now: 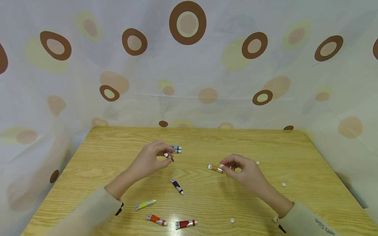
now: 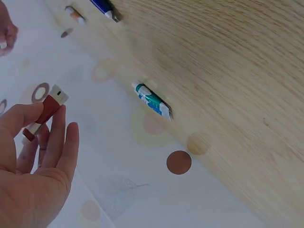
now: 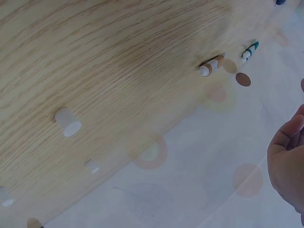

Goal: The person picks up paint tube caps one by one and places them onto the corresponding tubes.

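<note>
Two grips: both busy, left grip pinching the brown tube, right grip pinching a white cap.
Brown tube: up off the counter, thumb against fingers around its middle, flat end pointing past the fingertips; probably held so to leave both ends free.
White cap: right at the fingertips, apart from the brown tube; so small a piece likely allows only a tip pinch.
Gold tube: lying just past the right fingertips from above, yet apart from them, untouched.
Blue tube, green tube: side by side beyond the left grip, perhaps parked out of the way.
Near side: purple tube, yellow tube, orange tube, red tube, spread apart, presumably for easy picking.
Loose caps: scattered about the right arm, seemingly handy for that side.
</note>
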Available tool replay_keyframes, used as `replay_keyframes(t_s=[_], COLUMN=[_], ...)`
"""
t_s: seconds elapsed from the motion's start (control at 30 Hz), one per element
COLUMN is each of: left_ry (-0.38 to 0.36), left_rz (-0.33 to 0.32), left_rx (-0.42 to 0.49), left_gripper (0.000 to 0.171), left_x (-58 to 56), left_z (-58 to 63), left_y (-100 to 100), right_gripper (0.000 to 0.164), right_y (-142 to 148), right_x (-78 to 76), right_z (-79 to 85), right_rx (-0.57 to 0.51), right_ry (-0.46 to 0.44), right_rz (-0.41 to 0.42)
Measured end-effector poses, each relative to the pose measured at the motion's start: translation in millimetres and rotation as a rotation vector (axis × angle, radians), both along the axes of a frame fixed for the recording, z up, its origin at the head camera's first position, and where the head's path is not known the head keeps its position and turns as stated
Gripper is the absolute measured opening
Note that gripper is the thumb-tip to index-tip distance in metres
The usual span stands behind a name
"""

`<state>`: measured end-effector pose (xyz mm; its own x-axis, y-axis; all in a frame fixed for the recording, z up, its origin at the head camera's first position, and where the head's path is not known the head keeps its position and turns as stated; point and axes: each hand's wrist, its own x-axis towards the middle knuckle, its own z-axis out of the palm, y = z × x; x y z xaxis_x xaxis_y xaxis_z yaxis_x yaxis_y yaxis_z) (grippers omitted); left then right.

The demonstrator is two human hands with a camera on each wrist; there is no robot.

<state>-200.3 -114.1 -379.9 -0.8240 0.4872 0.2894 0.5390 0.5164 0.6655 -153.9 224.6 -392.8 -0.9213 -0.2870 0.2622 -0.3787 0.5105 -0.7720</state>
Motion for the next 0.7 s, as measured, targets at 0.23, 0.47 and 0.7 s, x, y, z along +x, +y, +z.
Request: replay_keyframes(t_s=[0.23,0.47,0.7], left_ry=[-0.001,0.037,0.086], left_rz=[-0.003,-0.026,-0.076], left_rx=[-0.016,-0.046,-0.071], left_gripper=[0.038,0.033,0.025], left_x=[-0.1,-0.2,0.5], left_z=[-1.1,-0.2,3.4], left_y=[6.9,12.1,19.6], right_gripper=[0.007,0.007,0.007], right_y=[1.3,1.0,0.1], right_x=[1.0,0.3,0.2], right_z=[0.1,-0.2,1.1], right_rx=[-0.012,-0.004,-0.003], right_ry=[-0.009,0.018,0.015], right_rz=[0.005,0.007,0.003])
